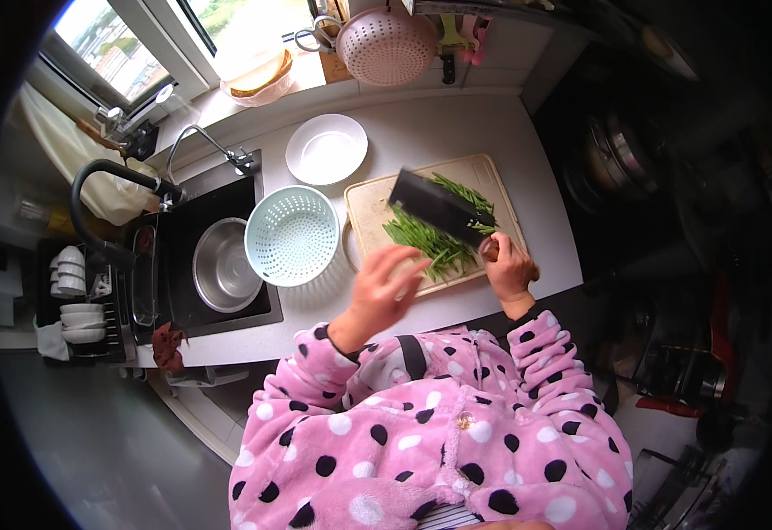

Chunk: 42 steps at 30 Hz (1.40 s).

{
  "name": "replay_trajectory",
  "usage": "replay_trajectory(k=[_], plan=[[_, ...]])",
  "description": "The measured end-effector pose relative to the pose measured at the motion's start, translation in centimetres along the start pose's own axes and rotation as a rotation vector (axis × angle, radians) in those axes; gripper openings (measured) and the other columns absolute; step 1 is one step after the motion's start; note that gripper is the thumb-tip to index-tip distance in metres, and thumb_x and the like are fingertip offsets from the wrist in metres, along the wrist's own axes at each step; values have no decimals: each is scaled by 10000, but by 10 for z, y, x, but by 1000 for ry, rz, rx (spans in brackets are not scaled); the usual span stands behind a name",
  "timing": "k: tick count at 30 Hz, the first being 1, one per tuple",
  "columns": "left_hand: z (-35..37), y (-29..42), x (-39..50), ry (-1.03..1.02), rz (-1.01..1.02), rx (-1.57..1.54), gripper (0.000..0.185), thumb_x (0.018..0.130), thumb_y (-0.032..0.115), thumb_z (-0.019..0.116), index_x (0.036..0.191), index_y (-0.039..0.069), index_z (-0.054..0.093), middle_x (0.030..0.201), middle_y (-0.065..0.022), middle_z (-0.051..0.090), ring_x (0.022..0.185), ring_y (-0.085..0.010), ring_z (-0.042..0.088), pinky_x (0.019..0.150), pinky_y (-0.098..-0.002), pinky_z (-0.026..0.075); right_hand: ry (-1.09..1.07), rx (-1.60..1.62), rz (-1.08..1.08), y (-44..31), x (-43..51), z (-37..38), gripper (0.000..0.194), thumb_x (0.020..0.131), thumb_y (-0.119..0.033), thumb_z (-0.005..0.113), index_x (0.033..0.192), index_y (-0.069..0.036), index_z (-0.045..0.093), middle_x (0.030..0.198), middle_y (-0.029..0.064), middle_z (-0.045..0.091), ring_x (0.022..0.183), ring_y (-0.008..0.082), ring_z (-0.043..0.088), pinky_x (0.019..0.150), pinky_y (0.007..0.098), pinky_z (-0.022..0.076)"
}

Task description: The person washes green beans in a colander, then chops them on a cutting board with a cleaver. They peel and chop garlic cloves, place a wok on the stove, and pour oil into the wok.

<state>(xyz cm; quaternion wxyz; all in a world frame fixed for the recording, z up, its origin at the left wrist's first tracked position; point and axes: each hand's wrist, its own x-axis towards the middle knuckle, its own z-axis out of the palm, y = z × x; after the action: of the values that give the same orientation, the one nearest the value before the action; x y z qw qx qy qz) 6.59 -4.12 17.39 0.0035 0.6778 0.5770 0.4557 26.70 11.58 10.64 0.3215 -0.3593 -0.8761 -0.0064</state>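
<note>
My right hand (510, 270) grips the wooden handle of a dark-bladed cleaver (435, 202). Its broad blade slants over a heap of cut green vegetable stalks (419, 238), with a few small bits stuck on it near the handle. Beneath the greens lies a cream plastic cutting board (367, 211) with a loop handle at its left side. Near the board's front left corner, my left hand (387, 291) hovers with fingers apart and nothing in them. More greens (460, 191) show beyond the blade, while those under it are hidden.
Left of the board stands a pale blue colander (293, 237), and behind it a white plate (327, 149). A steel bowl (225, 265) sits in the black sink (177, 265) under a black faucet (111, 171). At right is a dark stove (598, 218). A pink colander (386, 46) hangs above the counter.
</note>
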Motion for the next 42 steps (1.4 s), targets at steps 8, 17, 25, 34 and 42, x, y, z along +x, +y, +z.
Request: replay_trajectory(k=[8, 17, 25, 34, 42], plan=[[102, 3, 40, -598, -11, 68, 621, 893, 352, 495, 1374, 8, 307, 1410, -152, 349, 1346, -284, 266, 1106, -420, 193, -99, 4, -268, 35, 6, 3, 148, 775, -143, 558, 897, -71, 515, 717, 46, 517, 653, 202, 544, 593, 321, 428], [131, -70, 46, -679, -286, 145, 770, 881, 568, 411, 1314, -66, 364, 1380, -225, 362, 1322, -336, 285, 1094, -397, 230, -213, 94, -444, 79, 6, -10, 141, 759, -95, 546, 889, -52, 513, 712, 57, 509, 652, 210, 544, 589, 315, 435], [68, -82, 67, -493, -649, -213, 304, 843, 154, 611, 1121, 31, 596, 1059, -154, 613, 889, -256, 612, 800, -334, 491, -289, 218, -74, 116, -8, -37, 198, 675, -67, 621, 836, -96, 509, 671, 102, 584, 623, 314, 598, 548, 415, 472], [-24, -76, 192, -67, -228, -137, 274, 769, -52, 598, 1021, 50, 634, 960, -78, 610, 709, -152, 603, 628, -253, 494, -211, 298, 287, 121, -25, -34, 219, 701, -171, 716, 819, -113, 541, 617, 90, 604, 606, 310, 621, 529, 392, 475], [87, -193, 167, -405, -434, 433, 322, 742, 99, 638, 1060, 48, 620, 1028, -169, 594, 904, -339, 594, 817, -406, 483, -185, 348, 636, 123, -37, -32, 251, 729, -213, 726, 866, -90, 555, 707, 106, 645, 667, 310, 644, 578, 386, 495]])
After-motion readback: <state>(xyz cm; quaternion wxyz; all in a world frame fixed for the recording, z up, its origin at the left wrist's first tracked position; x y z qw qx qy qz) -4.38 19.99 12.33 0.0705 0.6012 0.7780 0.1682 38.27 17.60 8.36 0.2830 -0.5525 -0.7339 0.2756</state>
